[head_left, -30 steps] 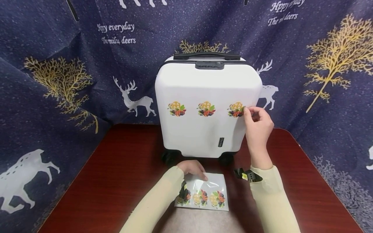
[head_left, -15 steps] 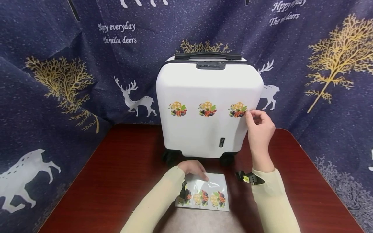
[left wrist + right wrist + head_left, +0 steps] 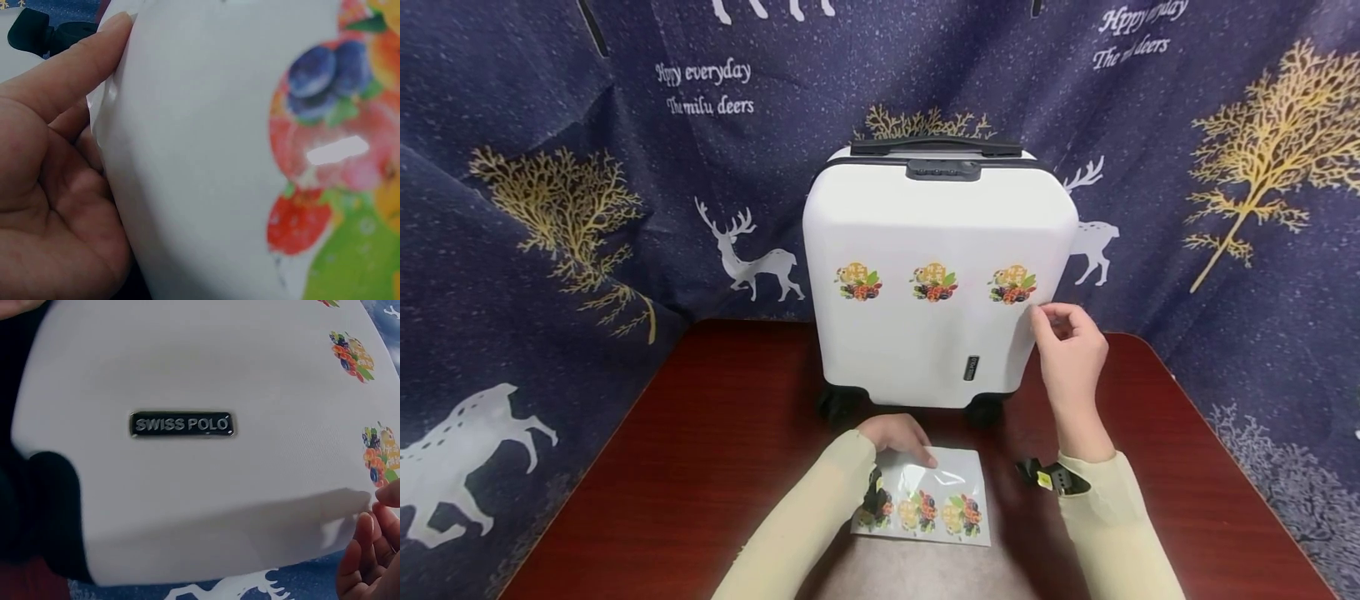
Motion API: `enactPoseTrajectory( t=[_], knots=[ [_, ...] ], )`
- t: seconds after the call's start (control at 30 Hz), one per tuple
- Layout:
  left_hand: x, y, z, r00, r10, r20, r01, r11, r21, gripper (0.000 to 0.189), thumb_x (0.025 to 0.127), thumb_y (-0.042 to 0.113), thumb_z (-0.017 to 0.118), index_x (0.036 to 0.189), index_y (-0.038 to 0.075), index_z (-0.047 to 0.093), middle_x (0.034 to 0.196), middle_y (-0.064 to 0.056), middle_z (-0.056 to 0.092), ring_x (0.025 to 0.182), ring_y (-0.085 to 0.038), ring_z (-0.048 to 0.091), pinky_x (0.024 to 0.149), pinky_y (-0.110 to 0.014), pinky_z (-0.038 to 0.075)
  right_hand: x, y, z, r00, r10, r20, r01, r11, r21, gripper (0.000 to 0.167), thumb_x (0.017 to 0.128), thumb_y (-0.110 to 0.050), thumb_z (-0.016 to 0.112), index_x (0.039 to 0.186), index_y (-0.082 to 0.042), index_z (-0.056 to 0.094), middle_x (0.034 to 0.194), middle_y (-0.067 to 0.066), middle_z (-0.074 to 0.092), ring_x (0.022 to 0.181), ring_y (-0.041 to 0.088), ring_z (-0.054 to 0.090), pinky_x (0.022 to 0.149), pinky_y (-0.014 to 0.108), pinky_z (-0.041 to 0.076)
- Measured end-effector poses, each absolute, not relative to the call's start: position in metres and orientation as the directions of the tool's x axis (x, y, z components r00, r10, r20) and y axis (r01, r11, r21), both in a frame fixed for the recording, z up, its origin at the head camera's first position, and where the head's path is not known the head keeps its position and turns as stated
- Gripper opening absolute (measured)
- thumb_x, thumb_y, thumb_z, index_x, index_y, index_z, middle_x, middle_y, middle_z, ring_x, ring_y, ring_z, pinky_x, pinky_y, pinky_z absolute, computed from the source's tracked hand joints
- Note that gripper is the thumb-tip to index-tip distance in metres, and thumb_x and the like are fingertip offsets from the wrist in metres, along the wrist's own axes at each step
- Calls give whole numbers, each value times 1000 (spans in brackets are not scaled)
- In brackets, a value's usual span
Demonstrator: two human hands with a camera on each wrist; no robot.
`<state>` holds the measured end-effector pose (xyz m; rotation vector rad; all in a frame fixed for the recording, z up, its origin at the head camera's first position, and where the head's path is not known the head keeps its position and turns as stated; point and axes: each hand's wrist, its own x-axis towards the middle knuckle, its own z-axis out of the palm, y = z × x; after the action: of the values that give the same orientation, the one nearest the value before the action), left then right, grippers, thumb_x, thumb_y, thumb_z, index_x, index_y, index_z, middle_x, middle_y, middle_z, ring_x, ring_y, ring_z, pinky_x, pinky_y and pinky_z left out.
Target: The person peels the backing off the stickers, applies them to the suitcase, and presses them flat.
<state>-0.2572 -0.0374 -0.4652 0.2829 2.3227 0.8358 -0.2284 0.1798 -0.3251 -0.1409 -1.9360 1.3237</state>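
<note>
Sticker sheet (image 3: 934, 490) lies below and left of my right grip (image 3: 1070, 343), curled narrow with nothing visible held; my left grip (image 3: 898, 435), nearer, pinches its edge.

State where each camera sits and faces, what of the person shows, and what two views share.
Head: on the head, facing forward and down at the suitcase and sheet; left hand, right hand and sleeves show.
Left wrist: on that wrist, facing the sheet close up; the left hand's fingers and palm show at left.
Right wrist: on that wrist, facing the suitcase's front; right hand's fingers show at lower right, a bit of skin at top left.
Shared: head and right wrist both show the suitcase's nameplate and stickers.
</note>
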Motion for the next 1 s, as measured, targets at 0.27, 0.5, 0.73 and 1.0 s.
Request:
enactPoseTrajectory(
  t=[0.27, 0.5, 0.73, 1.0],
  knots=[
    [-257, -38, -464, -767, 394, -506, -16, 777, 629, 26, 84, 27, 83, 105, 12, 80, 114, -7, 75, 106, -23, 65, 103, -45, 53, -214, 189, -337, -740, 409, 534, -304, 505, -808, 21, 95, -19, 72, 103, 0, 74, 76, -39, 51, 70, -9, 49, 62, 8, 39],
    [-258, -38, -465, -760, 412, -503, 4, 777, 630, 25, 84, 28, 83, 103, 13, 81, 109, -6, 75, 101, -21, 64, 101, -44, 54, -201, 193, -351, -815, 329, 477, -249, 545, -800, 16, 96, -14, 69, 104, 0, 72, 83, -33, 53, 74, -8, 49, 65, 8, 39],
    [-258, -38, -465, -761, 409, -504, -2, 775, 632, 27, 84, 29, 83, 105, 12, 80, 109, -6, 75, 103, -21, 64, 104, -44, 52, -193, 200, -372, -930, 211, 302, -135, 568, -812, 22, 100, -20, 64, 112, -3, 70, 94, -1, 69, 78, -8, 51, 69, 11, 44],
    [-257, -38, -464, -756, 419, -502, -9, 760, 649, 23, 85, 27, 83, 102, 12, 81, 102, -4, 75, 101, -21, 64, 106, -45, 51, -183, 206, -405, -995, 75, 67, -14, 555, -831, 30, 102, -20, 60, 123, 1, 64, 109, 19, 70, 76, 3, 60, 65, 22, 52]
  ],
)
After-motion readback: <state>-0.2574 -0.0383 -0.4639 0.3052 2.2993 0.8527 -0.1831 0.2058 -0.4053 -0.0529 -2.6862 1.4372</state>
